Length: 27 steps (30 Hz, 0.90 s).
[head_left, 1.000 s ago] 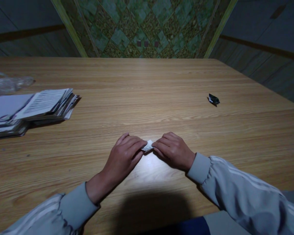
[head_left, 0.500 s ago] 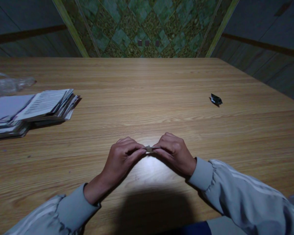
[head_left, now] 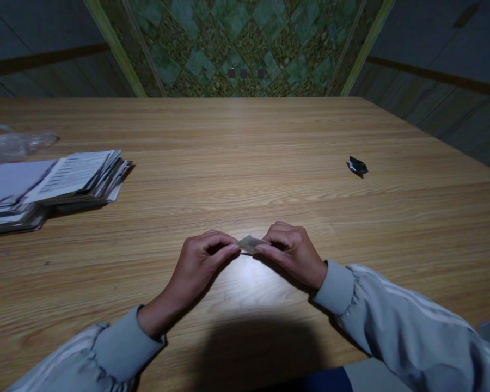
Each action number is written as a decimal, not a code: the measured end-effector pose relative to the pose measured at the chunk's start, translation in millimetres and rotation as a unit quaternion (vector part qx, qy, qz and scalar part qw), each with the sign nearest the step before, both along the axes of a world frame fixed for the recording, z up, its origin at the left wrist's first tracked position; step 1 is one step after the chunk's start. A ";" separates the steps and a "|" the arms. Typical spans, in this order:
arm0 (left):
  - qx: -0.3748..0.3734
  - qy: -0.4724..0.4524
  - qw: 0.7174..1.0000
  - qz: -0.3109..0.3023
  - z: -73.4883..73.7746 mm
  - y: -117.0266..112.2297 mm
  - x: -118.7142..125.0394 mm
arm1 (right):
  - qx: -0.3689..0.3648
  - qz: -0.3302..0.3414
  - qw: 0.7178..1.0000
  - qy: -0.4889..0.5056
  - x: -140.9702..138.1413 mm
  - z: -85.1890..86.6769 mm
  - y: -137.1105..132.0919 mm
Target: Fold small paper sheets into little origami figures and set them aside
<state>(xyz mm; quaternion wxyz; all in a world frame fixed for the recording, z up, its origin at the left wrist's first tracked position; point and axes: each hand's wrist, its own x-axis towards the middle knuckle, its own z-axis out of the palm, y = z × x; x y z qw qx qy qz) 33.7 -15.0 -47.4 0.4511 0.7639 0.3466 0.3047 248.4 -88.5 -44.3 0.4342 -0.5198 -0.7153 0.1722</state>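
Between my two hands is a small folded piece of paper (head_left: 248, 243), pale grey-beige, with a pointed corner at its top. My left hand (head_left: 204, 261) pinches its left end between thumb and forefinger. On the other side, my right hand (head_left: 292, 251) grips the right end the same way, thumb in front. Both hands are low over the wooden table (head_left: 228, 179), near its front. My fingertips cover the ends of the paper, so its full folded shape is hidden.
To the left lies a stack of papers and booklets (head_left: 73, 177), with a clear plastic bag (head_left: 20, 144) behind it. A small crumpled black wrapper (head_left: 357, 166) rests on the right. Beyond the table's far edge stands a green patterned wall (head_left: 240, 43).
The paper has tilted and opened up a little, so more of its face shows between my fingers. My hands have barely shifted.
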 end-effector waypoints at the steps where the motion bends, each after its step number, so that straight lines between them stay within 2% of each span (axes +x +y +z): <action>1: -0.026 -0.017 0.999 0.014 0.4 -0.7 1.1 | -0.011 -0.004 1.000 0.019 -0.8 0.5 -0.2; 3: -0.089 -0.060 0.994 0.020 2.0 -2.9 4.4 | -0.036 -0.019 0.997 0.063 -3.5 1.2 -0.9; 6: -0.167 -0.106 0.980 -0.015 3.8 -6.9 9.5 | -0.071 -0.029 0.990 0.118 -8.9 2.5 -3.1; 10: -0.210 -0.140 0.968 -0.005 2.7 -7.4 9.4 | -0.094 0.029 0.988 0.116 -8.3 7.1 -4.6; 12: -0.246 -0.163 0.955 -0.022 1.9 -6.2 6.9 | -0.061 0.026 0.994 0.085 -3.3 9.0 -2.9; 14: -0.278 -0.168 0.943 -0.070 1.3 -5.8 4.4 | -0.003 0.017 0.999 0.027 1.9 9.6 -0.1; 16: -0.286 -0.150 0.938 -0.122 0.7 -6.5 2.4 | 0.055 0.051 0.997 -0.023 4.8 9.0 2.4; 19: -0.266 -0.109 0.943 -0.165 0.1 -8.1 0.3 | 0.114 0.122 0.982 -0.088 4.0 7.1 3.8; 21: -0.234 -0.077 0.954 -0.174 0.9 -8.4 -0.6 | 0.145 0.133 0.971 -0.135 2.1 6.1 3.4; 24: -0.132 -0.014 0.975 -0.177 3.3 -8.4 0.2 | 0.194 0.133 0.949 -0.211 0.2 5.9 2.2; 27: -0.014 0.042 0.985 -0.165 4.2 -9.4 3.3 | 0.230 0.139 0.923 -0.275 0.0 7.2 0.8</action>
